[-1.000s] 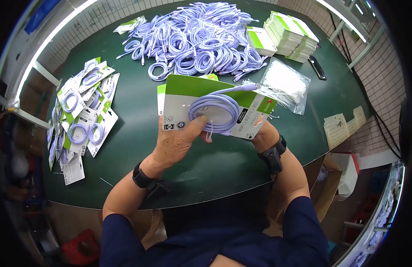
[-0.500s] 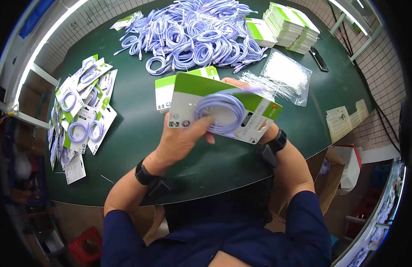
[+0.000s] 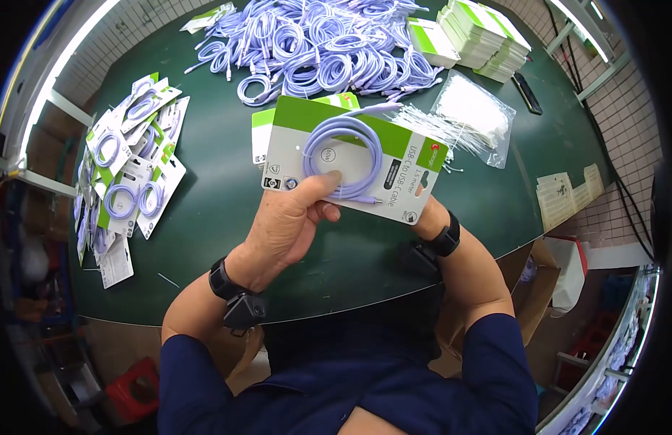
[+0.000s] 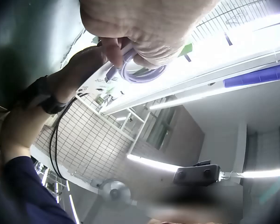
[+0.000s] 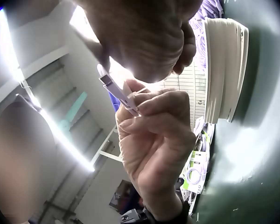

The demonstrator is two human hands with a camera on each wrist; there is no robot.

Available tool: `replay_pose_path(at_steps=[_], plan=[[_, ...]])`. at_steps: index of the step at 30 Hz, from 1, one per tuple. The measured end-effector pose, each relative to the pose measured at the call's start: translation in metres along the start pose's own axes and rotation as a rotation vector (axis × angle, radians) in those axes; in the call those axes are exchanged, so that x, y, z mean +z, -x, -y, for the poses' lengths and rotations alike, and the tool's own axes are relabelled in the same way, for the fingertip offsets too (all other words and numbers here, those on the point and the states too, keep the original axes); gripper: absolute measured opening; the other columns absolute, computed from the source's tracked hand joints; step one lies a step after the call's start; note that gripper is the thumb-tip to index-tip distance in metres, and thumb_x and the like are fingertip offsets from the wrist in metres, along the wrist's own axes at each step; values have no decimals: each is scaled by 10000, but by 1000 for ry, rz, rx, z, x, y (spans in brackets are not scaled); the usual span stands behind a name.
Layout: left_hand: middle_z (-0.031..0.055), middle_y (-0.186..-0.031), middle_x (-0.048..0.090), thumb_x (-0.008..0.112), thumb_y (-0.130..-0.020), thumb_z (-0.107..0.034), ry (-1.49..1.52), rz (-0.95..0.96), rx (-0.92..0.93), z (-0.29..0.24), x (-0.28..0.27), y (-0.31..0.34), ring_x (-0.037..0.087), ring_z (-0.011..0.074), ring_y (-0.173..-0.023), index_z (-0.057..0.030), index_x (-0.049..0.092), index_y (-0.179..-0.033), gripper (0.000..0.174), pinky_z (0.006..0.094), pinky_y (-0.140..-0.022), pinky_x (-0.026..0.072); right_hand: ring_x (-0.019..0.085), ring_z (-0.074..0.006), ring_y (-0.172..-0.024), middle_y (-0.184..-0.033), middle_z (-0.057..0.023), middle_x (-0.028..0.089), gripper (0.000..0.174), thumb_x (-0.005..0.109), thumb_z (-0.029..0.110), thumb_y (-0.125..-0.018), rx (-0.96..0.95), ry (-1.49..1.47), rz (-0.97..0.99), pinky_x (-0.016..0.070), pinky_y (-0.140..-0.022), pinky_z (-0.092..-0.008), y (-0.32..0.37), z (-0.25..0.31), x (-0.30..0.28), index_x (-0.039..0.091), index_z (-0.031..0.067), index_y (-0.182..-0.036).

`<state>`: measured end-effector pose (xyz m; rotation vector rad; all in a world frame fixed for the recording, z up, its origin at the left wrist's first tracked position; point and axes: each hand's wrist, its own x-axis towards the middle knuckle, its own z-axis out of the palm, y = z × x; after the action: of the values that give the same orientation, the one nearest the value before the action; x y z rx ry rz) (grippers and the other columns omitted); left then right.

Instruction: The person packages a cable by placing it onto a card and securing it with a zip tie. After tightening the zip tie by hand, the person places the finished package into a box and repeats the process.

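In the head view my left hand (image 3: pixel 289 217) grips a green-and-white packaging card (image 3: pixel 285 145) by its lower edge, its thumb pressing over a coiled lilac USB-C cable (image 3: pixel 377 156) on the card's face. One plug of the cable lies along the bottom of the card; the other end reaches its top edge. My right hand (image 3: pixel 430 221) is behind the card's right end, its fingers hidden there. In the right wrist view the right hand (image 5: pixel 140 37) is close to the left hand's (image 5: pixel 158 135) bent fingers; I cannot tell what it holds.
A large heap of lilac cables (image 3: pixel 336 51) lies at the back, beside stacked cards (image 3: pixel 488 36). White cable ties (image 3: pixel 441 130) spill by a plastic bag (image 3: pixel 488 123). Carded cables (image 3: pixel 122 174) pile up at left; another card (image 3: pixel 261 138) lies behind the held one. A knife (image 3: pixel 526 94) is at right.
The card has swung to face the head camera more squarely, and the cable's lower plug now shows. Right-hand fingers seen above the card half a second ago are hidden. The left hand keeps its grip.
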<state>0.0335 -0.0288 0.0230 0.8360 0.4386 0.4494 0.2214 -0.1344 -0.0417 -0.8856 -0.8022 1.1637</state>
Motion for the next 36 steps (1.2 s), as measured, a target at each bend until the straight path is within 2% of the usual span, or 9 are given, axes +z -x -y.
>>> replay_pose_path(at_steps=[5,8,16,19,24,27,31,34,36], plan=[[83,-1160,721,714,-965,-52,-93,-45,41,1,8,0,708,157,-924,-46,628,-1314,360,288,-688,567,675,-116,-952,-1157,-72,713,299,785,217,-969,-36,115,-33,563,-784,-275,-14,19,-3,644,34,-1158],[89,-1190,722,712,-965,-41,-131,45,127,12,-2,-1,713,174,-986,-48,628,-1326,371,309,-734,586,643,-80,-869,-1041,-40,722,238,828,181,-931,-98,223,-56,516,-731,-244,-32,46,-8,659,33,-1010],[87,-1172,738,749,-936,9,-150,68,252,6,-1,-10,730,197,-986,-22,660,-1288,364,330,-775,621,635,-80,-896,-998,-39,701,254,809,215,-968,-172,135,165,521,-786,-241,-33,64,-11,651,19,-1003],[88,-1188,732,737,-940,3,-163,32,231,4,-8,-6,727,188,-1011,-28,640,-1317,390,325,-788,618,662,-96,-935,-1028,-54,708,269,802,213,-975,-61,87,222,540,-824,-256,-31,67,-16,658,5,-1067],[90,-1244,713,693,-950,0,-204,-81,210,-5,-21,-4,714,175,-1093,-40,573,-1405,472,305,-807,610,668,-139,-1005,-1046,-101,699,243,787,199,-968,-43,-206,115,537,-896,-291,-19,94,12,658,-1,-1019],[94,-1274,699,687,-946,4,-167,-131,221,-5,-23,-3,709,176,-1116,-41,552,-1426,501,296,-805,610,704,-129,-970,-1017,-95,733,242,813,170,-938,-130,437,88,572,-850,-295,-14,93,16,677,-3,-1039],[100,-1315,677,720,-930,-6,-151,-173,233,-3,-25,5,701,197,-1141,-38,557,-1420,518,316,-824,613,713,-101,-850,-919,-52,751,239,859,142,-884,-214,820,-8,580,-745,-281,-14,88,22,689,12,-992],[100,-1317,674,780,-917,-28,-190,-214,286,-6,-29,18,698,226,-1145,-23,608,-1369,483,365,-861,616,694,-91,-774,-837,-25,733,246,883,125,-851,-230,855,-23,563,-693,-273,-13,93,19,690,19,-961],[119,-1342,657,826,-880,-68,-728,-308,822,-16,-34,24,695,289,-1166,-22,610,-1372,539,413,-919,592,685,-86,-736,-796,-12,724,251,895,116,-834,-229,870,-34,554,-667,-270,-13,92,17,690,23,-946]])
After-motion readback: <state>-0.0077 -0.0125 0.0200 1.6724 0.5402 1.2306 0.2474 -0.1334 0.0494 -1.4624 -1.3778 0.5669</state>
